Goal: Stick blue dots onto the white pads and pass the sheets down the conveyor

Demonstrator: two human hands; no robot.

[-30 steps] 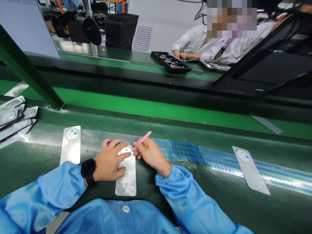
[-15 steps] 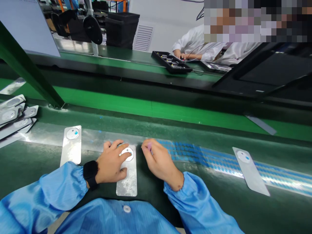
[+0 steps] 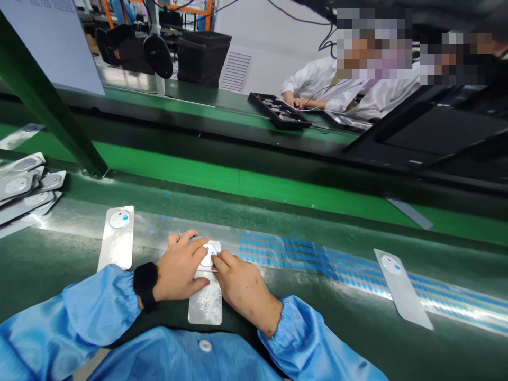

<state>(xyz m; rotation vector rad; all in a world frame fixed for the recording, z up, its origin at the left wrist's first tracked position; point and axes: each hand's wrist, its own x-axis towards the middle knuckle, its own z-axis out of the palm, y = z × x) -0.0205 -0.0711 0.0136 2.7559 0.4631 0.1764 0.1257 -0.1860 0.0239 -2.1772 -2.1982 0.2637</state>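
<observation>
Cannot see all of the pink stick [image 3: 207,271], partly covered by the right hand [image 3: 245,286], nor the whole white disc [image 3: 207,259] beneath the left hand [image 3: 178,271]. Cannot count the stacked plates [image 3: 19,185], cut off at the left edge, read tiny print [image 3: 59,5] on the white sheet [image 3: 51,45], or identify small pieces [image 3: 283,112] in the black tray [image 3: 292,125].

A slanting green post [image 3: 51,100] rises at the left, with a pale printed sheet [image 3: 55,45] behind it. Across a bright green strip [image 3: 178,170] runs a far desk [image 3: 192,94], bearing a black compartmented tray [image 3: 296,126]. A person in white sleeves [image 3: 309,76] works just beside that tray. Beyond stand dark bins [image 3: 202,58], near a louvred vent [image 3: 236,71] in the white wall [image 3: 264,39]. A black round disc [image 3: 157,56] is mounted on a pale upright [image 3: 160,87]; a large dark panel [image 3: 448,127] fills the upper right.
</observation>
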